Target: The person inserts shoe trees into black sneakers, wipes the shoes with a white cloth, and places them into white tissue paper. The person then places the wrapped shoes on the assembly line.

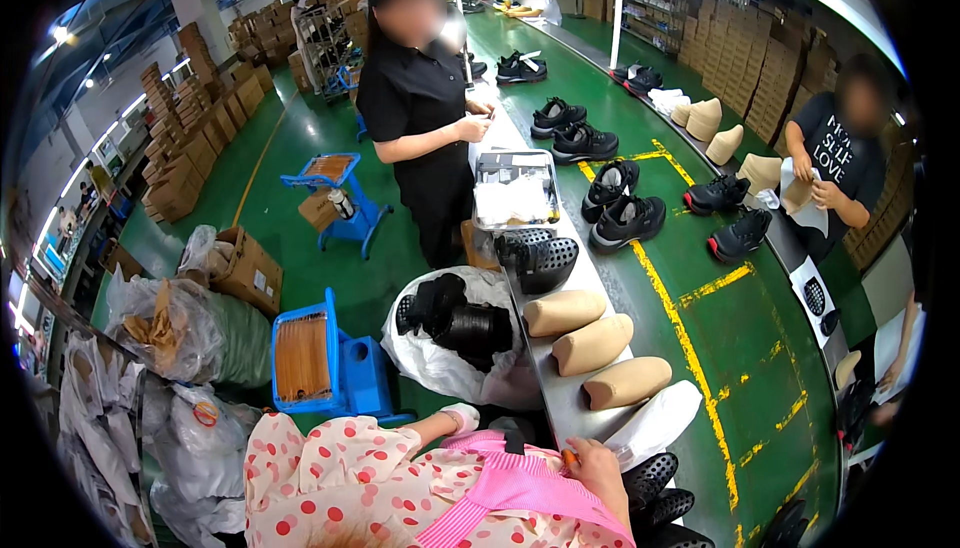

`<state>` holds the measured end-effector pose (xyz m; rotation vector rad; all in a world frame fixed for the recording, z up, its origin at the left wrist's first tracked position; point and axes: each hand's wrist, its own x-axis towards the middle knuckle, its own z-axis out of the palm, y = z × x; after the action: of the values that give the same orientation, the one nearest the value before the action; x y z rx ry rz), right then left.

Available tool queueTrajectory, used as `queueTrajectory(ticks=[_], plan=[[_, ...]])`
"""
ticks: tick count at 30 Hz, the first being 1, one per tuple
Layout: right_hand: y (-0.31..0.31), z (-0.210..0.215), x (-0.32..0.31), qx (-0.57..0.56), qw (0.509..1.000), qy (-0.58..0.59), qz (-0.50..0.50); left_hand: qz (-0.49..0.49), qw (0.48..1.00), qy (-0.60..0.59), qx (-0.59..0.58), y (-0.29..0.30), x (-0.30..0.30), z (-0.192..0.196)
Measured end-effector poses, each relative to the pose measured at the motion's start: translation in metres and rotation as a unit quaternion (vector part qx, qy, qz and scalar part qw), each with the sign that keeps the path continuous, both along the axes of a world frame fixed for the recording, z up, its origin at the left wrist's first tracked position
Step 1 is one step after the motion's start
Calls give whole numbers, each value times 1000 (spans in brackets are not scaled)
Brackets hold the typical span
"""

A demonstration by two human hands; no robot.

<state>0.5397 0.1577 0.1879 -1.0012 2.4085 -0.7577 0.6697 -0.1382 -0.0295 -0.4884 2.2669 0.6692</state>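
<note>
At the metal bench edge, my right hand (598, 470) is closed around a small orange object (571, 458), mostly hidden by the fingers. Beside that hand lies a form in white paper (655, 425), with black perforated shoe inserts (652, 480) closer to me. My left hand (461, 418), partly covered in white, extends below the bench beside a large white sack (437, 356); its fingers do not show clearly. Black items (478, 333), some perforated, fill the sack. Beyond my right hand, three beige toe-shaped forms (627, 382) rest in a row on the bench.
A green conveyor carries black shoes (628, 220). Across it, a person (830, 163) handles a beige form; another person in black (420, 98) stands ahead by a tray (516, 216). To my left are a blue-framed stool (335, 358), plastic bags (215, 333) and a carton (245, 268).
</note>
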Motion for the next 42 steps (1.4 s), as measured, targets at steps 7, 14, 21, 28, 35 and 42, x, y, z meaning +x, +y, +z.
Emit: queueTrajectory(ticks=[7,14,21,28,35,42], plan=[[1,2,0,-3,1000,-3,5,-5,999,-35,-1,2,0,6],[1,-2,0,-4,1000,7,26,26,999,-32,-13,-10,23,-9],[2,-10,2,2,1000,16,24,10,999,-29,-8,-9,25,-20],[-2,-8,2,-32,999,-20,-17,-7,998,57,15,-12,5,-5],[6,2,-26,-12,994,-28,-108,90,869,486,-10,-26,-137,90],[-33,19,-93,-40,983,25,-177,45,867,492,64,-10,-271,163]])
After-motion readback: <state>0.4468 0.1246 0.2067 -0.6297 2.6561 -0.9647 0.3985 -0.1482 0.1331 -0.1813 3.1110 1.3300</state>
